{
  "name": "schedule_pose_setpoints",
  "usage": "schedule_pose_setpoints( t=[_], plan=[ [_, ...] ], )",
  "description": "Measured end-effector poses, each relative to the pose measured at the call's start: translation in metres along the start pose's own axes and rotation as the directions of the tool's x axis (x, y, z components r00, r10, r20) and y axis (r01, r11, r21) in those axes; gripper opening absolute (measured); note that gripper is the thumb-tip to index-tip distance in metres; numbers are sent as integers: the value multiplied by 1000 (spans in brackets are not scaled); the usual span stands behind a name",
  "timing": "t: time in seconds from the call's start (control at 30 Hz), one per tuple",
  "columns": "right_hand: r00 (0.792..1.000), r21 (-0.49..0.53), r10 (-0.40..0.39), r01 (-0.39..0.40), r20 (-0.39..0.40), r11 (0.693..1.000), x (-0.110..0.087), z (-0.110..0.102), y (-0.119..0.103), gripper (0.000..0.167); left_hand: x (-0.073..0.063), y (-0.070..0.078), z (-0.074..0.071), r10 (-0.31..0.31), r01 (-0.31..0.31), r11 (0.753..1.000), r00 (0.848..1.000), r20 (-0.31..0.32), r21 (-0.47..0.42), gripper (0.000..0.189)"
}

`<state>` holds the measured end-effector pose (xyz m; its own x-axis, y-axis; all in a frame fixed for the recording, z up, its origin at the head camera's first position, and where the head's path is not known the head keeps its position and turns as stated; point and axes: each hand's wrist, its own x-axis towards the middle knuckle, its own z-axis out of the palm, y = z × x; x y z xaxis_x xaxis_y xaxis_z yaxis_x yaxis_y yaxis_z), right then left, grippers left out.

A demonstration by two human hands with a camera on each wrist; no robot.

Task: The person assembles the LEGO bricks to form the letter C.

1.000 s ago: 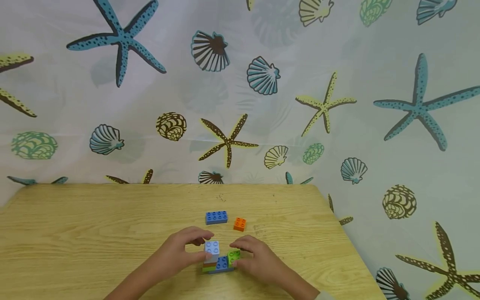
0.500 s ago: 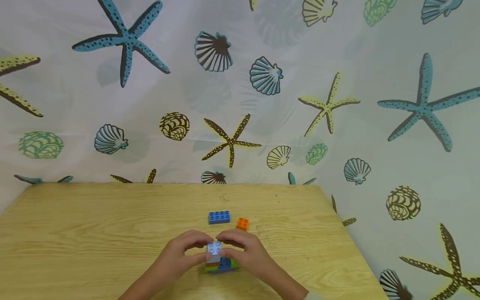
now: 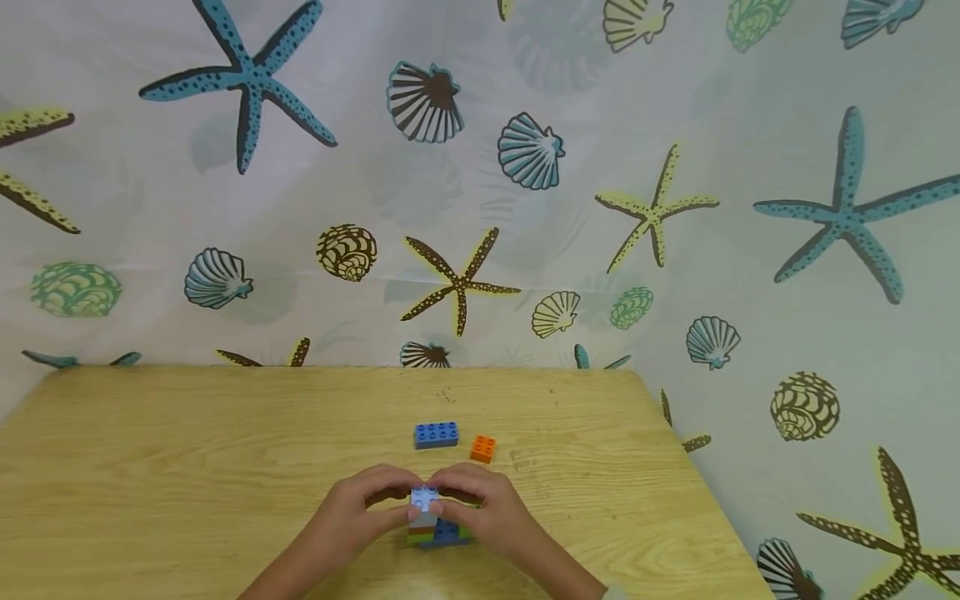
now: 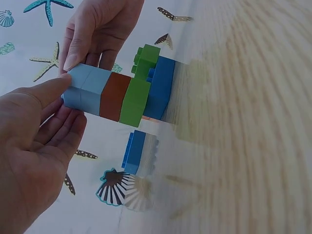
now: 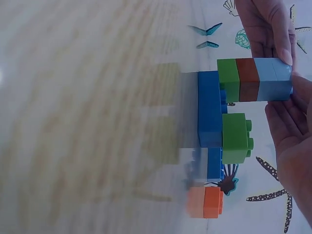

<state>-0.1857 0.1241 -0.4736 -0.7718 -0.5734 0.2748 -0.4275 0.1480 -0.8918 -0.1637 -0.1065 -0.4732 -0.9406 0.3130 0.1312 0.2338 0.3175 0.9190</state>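
Observation:
A small tower of toy building bricks stands at the left end of a blue base brick (image 5: 209,109). From the bottom it runs green (image 4: 134,105), reddish brown (image 4: 114,96), then two light blue bricks (image 4: 87,91). My left hand (image 3: 354,510) pinches the top light blue brick from the left, thumb in front and fingers behind. My right hand (image 3: 489,507) grips the same brick from the right. A second green brick (image 5: 235,139) sits on the base's right end, mostly covered by my right hand in the head view.
Behind the hands, a blue eight-stud brick (image 3: 437,435) and an orange four-stud brick (image 3: 483,448) lie on the wooden table (image 3: 187,450). A curtain (image 3: 465,183) printed with shells and starfish hangs beyond the table's far and right edges.
My right hand has moved left from the green brick at the base's right end to the light blue top brick. My left hand has stayed at the tower, its fingers closing on the brick.

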Motion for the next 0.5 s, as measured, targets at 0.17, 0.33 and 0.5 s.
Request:
schedule_pose_setpoints(
  t=[0.17,0.33,0.5],
  plan=[
    [1000,8,-23,23,-4,1000,0,2,0,27,-1,-2,-1,-1,1,1000,1000,-4,-6,28],
    [1000,-5,16,-16,5,1000,2,2,-1,27,-1,-1,-1,-8,8,1000,1000,-1,-1,29],
    [999,-74,46,-46,7,996,3,0,-7,27,-1,-2,-2,-9,9,1000,1000,9,15,30]
  ],
)
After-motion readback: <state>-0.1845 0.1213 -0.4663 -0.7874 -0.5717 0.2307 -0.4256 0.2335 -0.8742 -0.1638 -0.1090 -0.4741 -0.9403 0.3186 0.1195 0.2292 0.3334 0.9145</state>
